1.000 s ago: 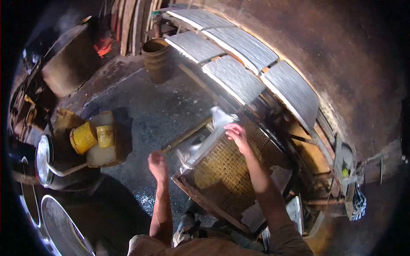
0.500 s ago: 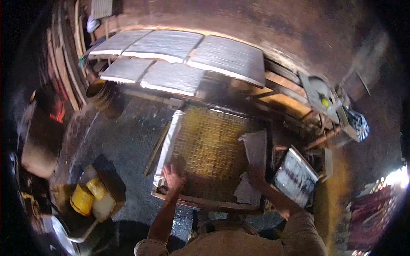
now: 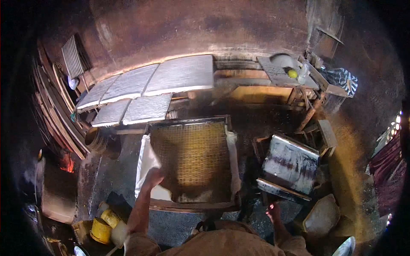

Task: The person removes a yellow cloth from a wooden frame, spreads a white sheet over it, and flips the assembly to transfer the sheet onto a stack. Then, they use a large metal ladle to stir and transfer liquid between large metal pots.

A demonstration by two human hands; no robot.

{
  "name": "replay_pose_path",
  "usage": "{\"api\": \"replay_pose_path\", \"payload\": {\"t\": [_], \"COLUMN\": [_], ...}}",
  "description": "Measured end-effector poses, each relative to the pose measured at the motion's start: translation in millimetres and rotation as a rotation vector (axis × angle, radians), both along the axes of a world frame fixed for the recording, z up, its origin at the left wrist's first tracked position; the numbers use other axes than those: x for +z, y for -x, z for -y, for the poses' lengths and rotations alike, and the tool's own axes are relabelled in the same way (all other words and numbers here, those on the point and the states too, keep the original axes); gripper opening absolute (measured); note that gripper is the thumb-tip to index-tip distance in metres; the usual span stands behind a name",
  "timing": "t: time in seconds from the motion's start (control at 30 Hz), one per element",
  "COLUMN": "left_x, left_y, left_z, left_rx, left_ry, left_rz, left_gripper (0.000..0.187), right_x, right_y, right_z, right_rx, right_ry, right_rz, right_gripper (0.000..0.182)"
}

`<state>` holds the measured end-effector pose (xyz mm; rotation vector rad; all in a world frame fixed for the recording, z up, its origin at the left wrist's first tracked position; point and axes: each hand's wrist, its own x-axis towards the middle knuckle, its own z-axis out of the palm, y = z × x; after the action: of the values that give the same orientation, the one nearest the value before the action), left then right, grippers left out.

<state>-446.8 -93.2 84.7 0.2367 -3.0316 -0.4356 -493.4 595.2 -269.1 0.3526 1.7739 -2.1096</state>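
A wooden frame (image 3: 192, 208) with a woven yellow-brown mat (image 3: 198, 153) in it stands in front of me. White cloth (image 3: 147, 155) hangs over its left side and spreads partly onto the mat. My left hand (image 3: 155, 176) is closed on the inner part of this cloth. Another strip of cloth (image 3: 233, 160) lies along the frame's right side. My right hand (image 3: 273, 211) is out to the right, below a tilted board with a pale, dark-streaked surface (image 3: 290, 164). Its fingers look loosely apart, and nothing shows in them.
Several flat white slabs (image 3: 179, 74) lie on a rack by the wall. A small table (image 3: 273, 72) at back right bears a yellow round fruit (image 3: 292, 73) and a clear bottle (image 3: 303, 73). Yellow containers (image 3: 101, 230) stand at lower left. A fire (image 3: 67, 163) glows at left.
My left hand has gone from the frame's near left corner onto the cloth, which now spreads inward. My right hand has left the right-hand cloth and moved right. The view has shifted.
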Motion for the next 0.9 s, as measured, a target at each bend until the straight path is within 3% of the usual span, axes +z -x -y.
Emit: {"api": "replay_pose_path", "payload": {"t": [0.03, 0.07, 0.1, 0.17, 0.2, 0.23, 0.3, 0.37, 0.4, 0.43, 0.47, 0.5, 0.53, 0.57, 0.63, 0.67, 0.73, 0.8, 0.83, 0.87, 0.9], "left_x": [19, 64, 66, 103, 168, 200, 262, 323, 343, 348, 352, 356, 360, 363, 347, 332, 282, 228, 159, 93, 43], "left_y": [30, 64, 94, 146, 149, 157, 168, 156, 149, 147, 143, 140, 142, 145, 150, 153, 169, 185, 214, 233, 239], "left_z": [-28, -82, -116, -202, -248, -277, -314, -348, -366, -369, -375, -380, -377, -373, -365, -365, -368, -375, -369, -371, -381], "left_rx": [-0.152, 0.013, -0.137, -0.163, -0.202, -0.218, -0.206, -0.058, 0.061, 0.010, -0.104, -0.222, -0.299, -0.361, -0.388, -0.396, -0.353, -0.322, -0.349, -0.367, -0.267], "left_ry": [-0.092, -0.176, -0.468, -0.639, -0.841, -0.886, -1.033, -1.172, -1.206, -1.144, -1.136, -1.130, -1.215, -1.289, -1.177, -1.056, -0.799, -0.638, -0.650, -0.807, -0.477], "left_rz": [0.013, 0.258, 0.055, -0.127, -0.031, -0.153, -0.276, -0.379, -0.485, -0.623, -0.695, -0.762, -0.623, -0.477, -0.400, -0.340, -0.367, -0.228, -0.330, -0.293, -0.224], "left_gripper": [0.031, 0.029, 0.025, 0.014, 0.014, 0.022, 0.030, 0.028, 0.027, 0.028, 0.028, 0.029, 0.026, 0.024, 0.021, 0.018, 0.016, 0.019, 0.021, 0.026, 0.034], "right_x": [4, 9, 14, 54, 105, 144, 138, 207, 247, 283, 316, 345, 357, 350, 326, 320, 322, 349, 324, 306, 290], "right_y": [-15, -29, -20, 3, 17, 19, 40, 34, 29, 28, 31, 33, 34, 37, 50, 53, 58, 51, 52, 53, 52], "right_z": [8, 17, 24, 47, 69, 86, 104, 116, 120, 121, 117, 113, 105, 90, 42, 13, -49, -96, -127, -149, -167], "right_rx": [0.021, 0.021, 0.063, 0.119, 0.115, 0.117, 0.615, 0.575, 0.492, 0.386, 0.368, 0.301, 0.230, 0.213, -0.110, -0.273, -0.495, -0.572, -0.604, -0.563, -0.632], "right_ry": [-0.241, -0.502, -0.398, -0.112, 0.053, 0.073, -0.336, 0.148, 0.560, 0.967, 0.965, 1.161, 1.350, 1.345, 1.056, 1.053, 0.782, 0.389, 0.268, -0.080, -0.146], "right_rz": [-0.137, -0.254, -0.224, -0.030, 0.140, 0.143, -0.509, -0.186, -0.010, 0.162, 0.156, 0.042, -0.081, -0.092, -0.270, -0.297, -0.375, -0.513, -0.553, -0.836, -0.738], "right_gripper": [0.015, 0.013, 0.012, 0.020, 0.025, 0.028, 0.031, 0.041, 0.046, 0.050, 0.050, 0.053, 0.057, 0.057, 0.048, 0.039, 0.022, 0.012, 0.028, 0.028, 0.027]}}
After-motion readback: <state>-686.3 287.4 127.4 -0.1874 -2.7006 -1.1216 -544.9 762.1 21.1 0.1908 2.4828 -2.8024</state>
